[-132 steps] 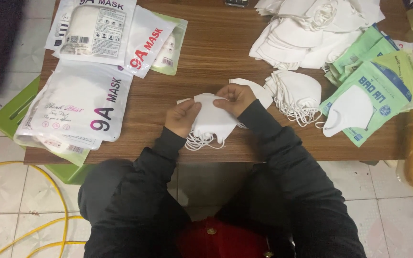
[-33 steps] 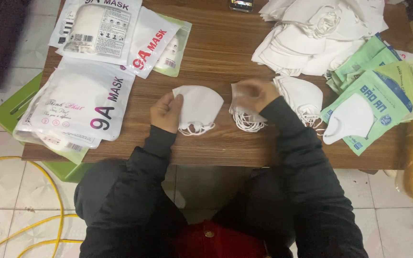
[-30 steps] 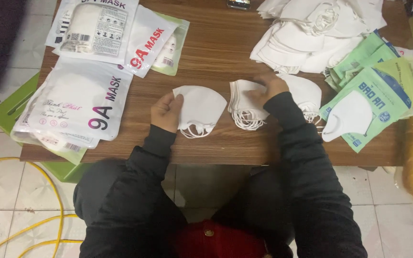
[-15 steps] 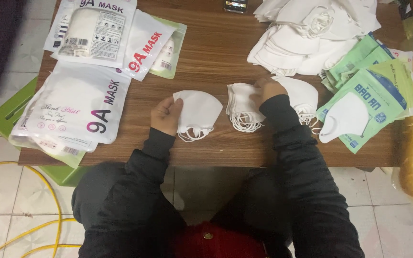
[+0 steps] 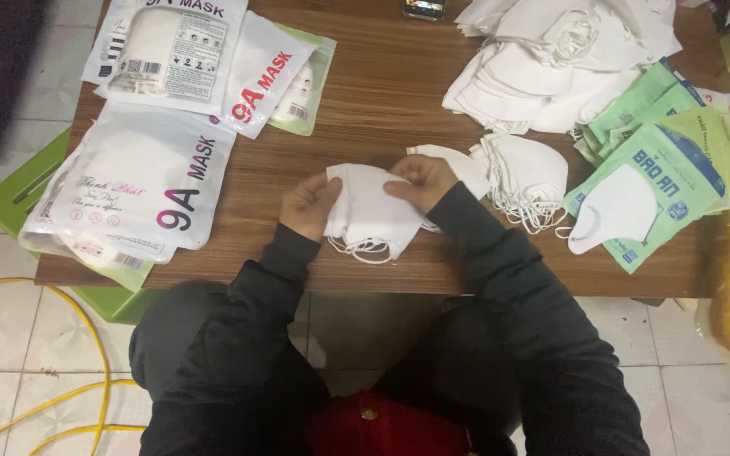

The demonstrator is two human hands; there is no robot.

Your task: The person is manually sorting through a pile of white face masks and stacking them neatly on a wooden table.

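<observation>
1. The left hand [image 5: 307, 205] grips the left edge of a small stack of white face masks [image 5: 371, 211], fingers curled over the top of it.
2. The right hand [image 5: 420, 180] pinches the same stack at its upper right corner – so both hands are clamped on it, one at each side, a little apart.
3. The stack lies at the near edge of the wooden table [image 5: 382, 93], right in front of the person, its thin ear loops [image 5: 363, 250] hanging from the lower edge.
4. Just right of the right hand sits a second bundle of white masks [image 5: 527, 171] with its loops spilling toward the table edge, and one single mask [image 5: 465, 165] peeks out from behind the wrist.
5. A big loose heap of masks [image 5: 555, 59] fills the far right corner.
6. Green-and-white mask packets [image 5: 665, 160] are fanned out at the right – one shows a mask through its clear window.
7. White printed pouches [image 5: 141, 181] lie stacked along the left side of the table, overhanging a green stool [image 5: 19, 194].
8. A yellow cable [image 5: 61, 312] loops over the tiled floor below.
</observation>
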